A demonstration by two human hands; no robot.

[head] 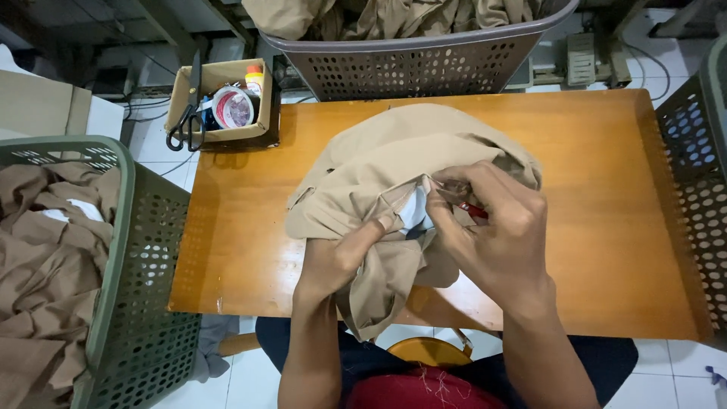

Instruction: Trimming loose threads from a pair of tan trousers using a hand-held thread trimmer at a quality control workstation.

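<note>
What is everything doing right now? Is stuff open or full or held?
Left hand: closed, gripping the tan garment.
Right hand: closed, pinching a small red tool at the seam.
Tan garment: crumpled on the wooden table, turned back to show a white label.
Green basket: holding tan cloth.
Grey basket: heaped with tan cloth.
Cardboard box: open, holding scissors and tape.
</note>
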